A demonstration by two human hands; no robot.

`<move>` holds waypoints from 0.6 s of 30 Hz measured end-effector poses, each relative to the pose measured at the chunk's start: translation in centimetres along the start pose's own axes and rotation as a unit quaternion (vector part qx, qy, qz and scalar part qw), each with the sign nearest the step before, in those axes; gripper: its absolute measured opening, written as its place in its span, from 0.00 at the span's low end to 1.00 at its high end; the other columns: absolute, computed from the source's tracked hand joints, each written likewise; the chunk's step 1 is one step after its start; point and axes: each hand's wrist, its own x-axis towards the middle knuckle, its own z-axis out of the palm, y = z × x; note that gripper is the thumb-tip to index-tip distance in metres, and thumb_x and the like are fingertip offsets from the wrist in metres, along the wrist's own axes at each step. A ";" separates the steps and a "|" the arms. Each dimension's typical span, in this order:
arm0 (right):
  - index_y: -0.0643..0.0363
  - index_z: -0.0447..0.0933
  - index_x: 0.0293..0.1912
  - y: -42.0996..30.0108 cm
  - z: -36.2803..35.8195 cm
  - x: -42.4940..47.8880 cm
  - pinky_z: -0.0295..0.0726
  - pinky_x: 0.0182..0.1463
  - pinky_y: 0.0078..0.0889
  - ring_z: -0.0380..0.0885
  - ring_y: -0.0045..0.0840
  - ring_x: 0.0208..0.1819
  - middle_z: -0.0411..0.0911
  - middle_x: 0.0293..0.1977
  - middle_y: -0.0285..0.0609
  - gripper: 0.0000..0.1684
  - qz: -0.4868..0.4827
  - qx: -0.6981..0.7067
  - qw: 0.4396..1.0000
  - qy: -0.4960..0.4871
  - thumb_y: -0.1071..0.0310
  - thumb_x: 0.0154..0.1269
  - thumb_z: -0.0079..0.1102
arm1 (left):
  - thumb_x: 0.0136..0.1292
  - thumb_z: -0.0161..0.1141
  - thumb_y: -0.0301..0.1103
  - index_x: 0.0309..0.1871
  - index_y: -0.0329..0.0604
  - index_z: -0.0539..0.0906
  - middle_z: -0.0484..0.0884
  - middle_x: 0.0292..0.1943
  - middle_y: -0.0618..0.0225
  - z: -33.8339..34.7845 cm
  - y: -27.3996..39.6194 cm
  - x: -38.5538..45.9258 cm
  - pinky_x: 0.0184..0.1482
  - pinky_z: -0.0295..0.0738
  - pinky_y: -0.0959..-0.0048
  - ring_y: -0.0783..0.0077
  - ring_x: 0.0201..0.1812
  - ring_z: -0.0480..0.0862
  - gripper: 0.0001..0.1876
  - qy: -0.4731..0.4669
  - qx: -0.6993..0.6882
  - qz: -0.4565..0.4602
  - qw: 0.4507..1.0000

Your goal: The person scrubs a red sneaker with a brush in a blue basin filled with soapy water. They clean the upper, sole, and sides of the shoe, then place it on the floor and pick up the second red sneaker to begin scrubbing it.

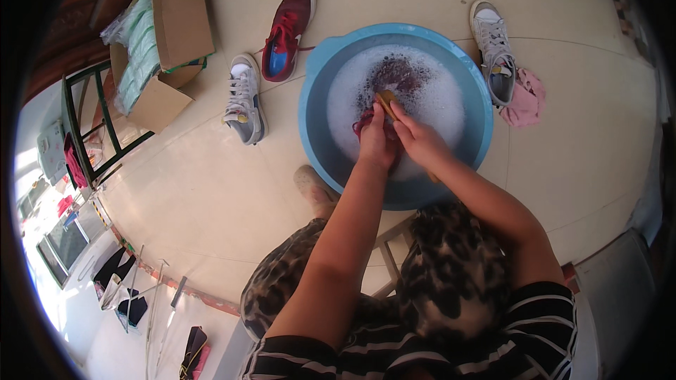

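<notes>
Before me a blue plastic basin [397,204] holds water under white suds [446,100]. My right hand [422,142] grips a yellowish-brown scrubbing brush [388,101], whose handle end shows below the wrist. Inside the basin, my left hand [376,140] holds a dark red shoe [392,134] with red laces at its left side. Foam, water and both hands hide much of that shoe. The brush head lies against the shoe near my left fingertips; its bristles are hidden.
A red sneaker [288,31] and a white sneaker [245,97] stand left of the basin. Another white sneaker [494,50] rests beside a pink cloth [525,97] at right. An opened cardboard box [182,16] holds plastic-wrapped green items. My foot [318,195] is near the basin.
</notes>
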 end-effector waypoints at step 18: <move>0.28 0.61 0.70 0.9 -2.6 6.2 0.78 0.31 0.46 0.79 0.45 0.27 0.76 0.25 0.51 0.29 -0.078 -0.293 0.944 0.127 0.52 0.73 0.49 | 0.76 0.48 0.46 0.56 0.41 0.77 0.82 0.45 0.65 0.0 0.1 -0.5 0.43 0.80 0.66 0.67 0.40 0.83 0.19 0.188 0.105 0.064 0.974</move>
